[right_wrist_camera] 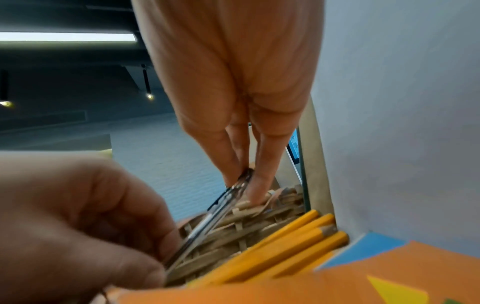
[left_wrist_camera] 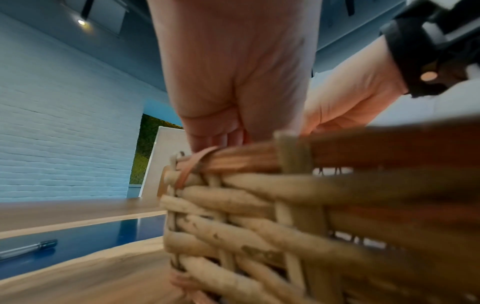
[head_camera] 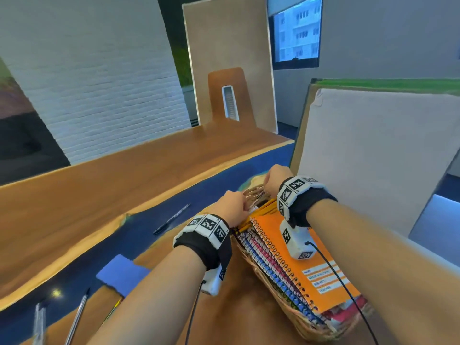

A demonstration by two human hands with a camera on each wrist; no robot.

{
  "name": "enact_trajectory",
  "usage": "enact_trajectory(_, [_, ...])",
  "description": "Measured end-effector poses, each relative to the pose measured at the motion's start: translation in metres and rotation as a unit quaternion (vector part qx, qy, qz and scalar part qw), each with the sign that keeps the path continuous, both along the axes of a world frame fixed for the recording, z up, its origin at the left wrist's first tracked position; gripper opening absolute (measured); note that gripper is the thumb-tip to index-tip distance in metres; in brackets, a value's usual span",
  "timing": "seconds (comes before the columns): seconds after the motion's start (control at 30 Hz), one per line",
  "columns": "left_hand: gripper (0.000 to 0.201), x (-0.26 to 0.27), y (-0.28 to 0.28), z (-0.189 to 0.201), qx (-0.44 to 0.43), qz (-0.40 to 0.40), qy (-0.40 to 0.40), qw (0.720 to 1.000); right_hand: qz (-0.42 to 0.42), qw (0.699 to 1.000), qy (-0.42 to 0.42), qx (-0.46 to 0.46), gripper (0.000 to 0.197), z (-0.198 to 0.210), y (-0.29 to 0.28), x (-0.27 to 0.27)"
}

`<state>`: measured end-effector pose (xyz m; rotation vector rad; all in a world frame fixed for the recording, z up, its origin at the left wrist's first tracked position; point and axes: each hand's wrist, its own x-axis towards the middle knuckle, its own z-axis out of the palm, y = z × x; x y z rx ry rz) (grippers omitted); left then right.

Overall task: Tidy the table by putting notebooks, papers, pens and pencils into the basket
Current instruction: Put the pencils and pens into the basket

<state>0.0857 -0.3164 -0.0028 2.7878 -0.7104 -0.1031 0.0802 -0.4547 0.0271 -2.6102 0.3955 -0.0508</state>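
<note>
Fingers of both the left hand point(head_camera: 232, 204) and right hand point(head_camera: 275, 181) pinched a pen point(right_wrist_camera: 207, 224) over the basket's point(head_camera: 271, 292) far end, best lowered flat beside the pencils point(right_wrist_camera: 285, 246).

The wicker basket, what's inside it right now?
The basket holds spiral notebooks, orange notebook on top, and yellow pencils. Both hands grip a clear pen above it. The bottom is covered.

Wall: you are facing white brick point(head_camera: 112, 83).
Window: you are seeing a building through it point(head_camera: 297, 28).
Ceiling: spotlights point(left_wrist_camera: 82, 21) are glowing.
</note>
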Motion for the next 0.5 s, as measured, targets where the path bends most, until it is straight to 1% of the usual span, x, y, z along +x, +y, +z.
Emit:
enact_trajectory(0.17, [0.014,0.006,0.004,-0.006,-0.013,0.011,0.002,1.0,-0.004,0.998,0.018,-0.055,0.02,-0.01,0.0,0.008])
enact_trajectory(0.27, [0.015,0.006,0.009,-0.009,-0.022,-0.002,0.006,1.0,0.01,0.996,0.044,-0.08,0.02,-0.012,0.005,0.008])
enact_trajectory(0.33, [0.015,0.004,0.015,-0.007,-0.072,-0.021,-0.007,0.997,0.024,0.995,0.048,-0.084,0.02,-0.013,0.011,0.009])
enact_trajectory(0.37, [0.015,0.003,0.02,-0.004,-0.117,-0.022,-0.023,0.993,0.031,0.995,0.042,-0.084,0.019,-0.012,0.014,0.01])
enact_trajectory(0.43, [0.016,0.003,0.035,0.003,-0.209,0.006,-0.065,0.976,0.039,0.996,0.022,-0.074,0.018,-0.006,0.021,0.011])
enact_trajectory(0.5, [0.016,0.008,0.057,0.009,-0.265,0.058,-0.099,0.957,0.053,0.997,-0.006,-0.051,0.021,0.003,0.03,0.014])
